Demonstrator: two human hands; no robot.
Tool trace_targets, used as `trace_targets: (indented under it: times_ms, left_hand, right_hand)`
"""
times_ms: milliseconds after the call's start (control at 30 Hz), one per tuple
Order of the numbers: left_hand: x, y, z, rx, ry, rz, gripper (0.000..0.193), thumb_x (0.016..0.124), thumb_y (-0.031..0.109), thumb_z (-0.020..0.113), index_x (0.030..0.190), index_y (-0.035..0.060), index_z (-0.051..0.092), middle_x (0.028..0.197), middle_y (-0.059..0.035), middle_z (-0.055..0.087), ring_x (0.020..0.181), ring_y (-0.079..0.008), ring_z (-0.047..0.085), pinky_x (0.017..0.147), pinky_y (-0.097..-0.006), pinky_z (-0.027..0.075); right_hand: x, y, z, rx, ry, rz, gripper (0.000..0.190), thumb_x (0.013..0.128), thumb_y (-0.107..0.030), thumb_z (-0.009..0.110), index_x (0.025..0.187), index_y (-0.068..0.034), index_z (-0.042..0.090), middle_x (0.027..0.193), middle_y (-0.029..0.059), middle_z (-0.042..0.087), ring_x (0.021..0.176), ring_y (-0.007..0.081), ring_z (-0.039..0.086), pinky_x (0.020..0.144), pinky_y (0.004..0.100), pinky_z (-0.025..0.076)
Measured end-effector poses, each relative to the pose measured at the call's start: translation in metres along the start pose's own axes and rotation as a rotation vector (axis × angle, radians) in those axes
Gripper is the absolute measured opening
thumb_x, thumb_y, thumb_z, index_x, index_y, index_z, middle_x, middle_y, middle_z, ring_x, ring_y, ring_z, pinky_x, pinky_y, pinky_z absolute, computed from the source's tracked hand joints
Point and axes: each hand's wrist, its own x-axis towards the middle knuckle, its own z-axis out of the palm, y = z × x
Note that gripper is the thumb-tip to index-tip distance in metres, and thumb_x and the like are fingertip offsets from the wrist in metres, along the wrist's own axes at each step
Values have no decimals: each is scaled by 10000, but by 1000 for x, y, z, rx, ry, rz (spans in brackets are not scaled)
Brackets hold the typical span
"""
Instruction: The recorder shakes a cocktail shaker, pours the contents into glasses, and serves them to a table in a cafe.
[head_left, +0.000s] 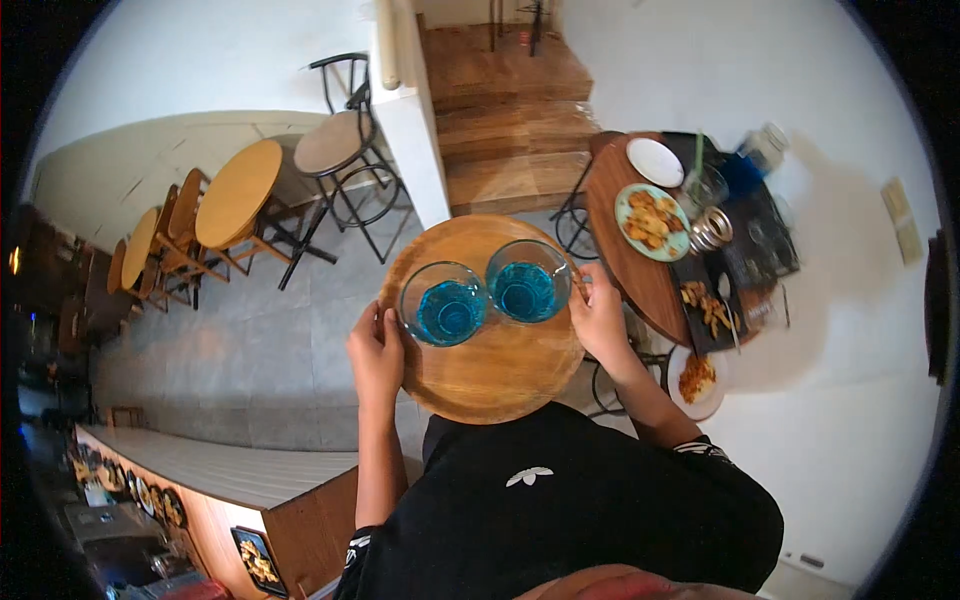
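Observation:
A round wooden tray (480, 375) is held out in front of my body. My left hand (377, 346) grips its left rim, thumb on top. On the opposite side, my right hand (596, 311) holds the right rim close to one of the glasses. Two clear glasses stand side by side on the tray. Both the left glass (450, 311) and the right glass (526, 291) contain blue liquid, well below their rims. The fingers beneath the tray are hidden.
To the right, a round dark wood table (630, 262) bears a plate of fried food (651, 223), a white plate (655, 162) and glassware. Wooden steps (517, 127) rise ahead beside a white half wall (409, 142). A bar stool (334, 146) and small tables (238, 193) stand left. A counter (225, 469) lies lower left.

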Motion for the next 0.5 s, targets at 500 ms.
trace_targets:
  times_ms: [500]
  left_hand:
    - [163,-61,-60,-2,129,44,199,964,119,632,1030,-67,662,761,-276,633,635,-397,634,602,-416,477]
  right_hand:
    - [122,-25,153,37,-86,-63,140,1009,-97,608,1072,4,535,780,168,679,692,205,645,630,361,478]
